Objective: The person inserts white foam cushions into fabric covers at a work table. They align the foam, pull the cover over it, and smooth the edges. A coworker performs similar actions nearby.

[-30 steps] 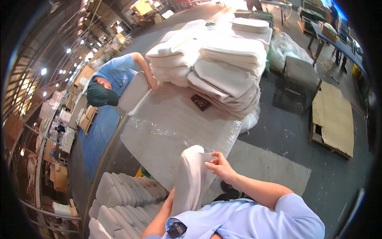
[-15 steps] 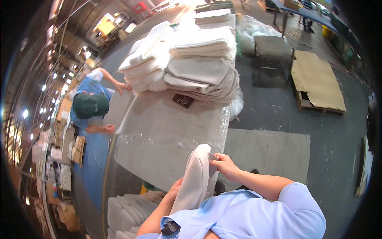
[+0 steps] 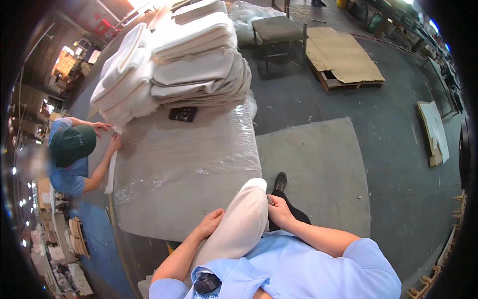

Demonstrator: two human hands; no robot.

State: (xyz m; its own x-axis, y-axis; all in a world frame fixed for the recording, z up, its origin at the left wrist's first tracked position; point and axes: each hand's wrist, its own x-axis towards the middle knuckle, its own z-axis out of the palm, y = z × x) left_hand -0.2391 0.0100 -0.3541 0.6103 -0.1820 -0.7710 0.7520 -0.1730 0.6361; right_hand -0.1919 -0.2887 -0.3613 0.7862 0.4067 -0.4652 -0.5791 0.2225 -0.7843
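A long beige fabric-covered cushion (image 3: 236,224) stands on edge against my body, with a white patch of padding or lining at its far tip. My left hand (image 3: 211,223) is closed against the cushion's left side, its fingers curled at the fabric. On the other side, my right hand (image 3: 280,212) pinches the grey-beige cloth edge near the far end. The fingertips of both hands are partly hidden by the cushion. Just beyond lies the plastic-wrapped table top (image 3: 184,184).
Stacks of white padding (image 3: 194,35) and folded grey fabric (image 3: 199,77) fill the table's far part, beside a dark small packet (image 3: 183,114). A co-worker in a green cap (image 3: 73,144) handles a grey panel at the left. Cardboard on a pallet (image 3: 343,55) lies at the far right.
My view has swung to the right. My left hand has moved forward along the cushion, which shows more of its broad side. The co-worker's hands have come closer together.
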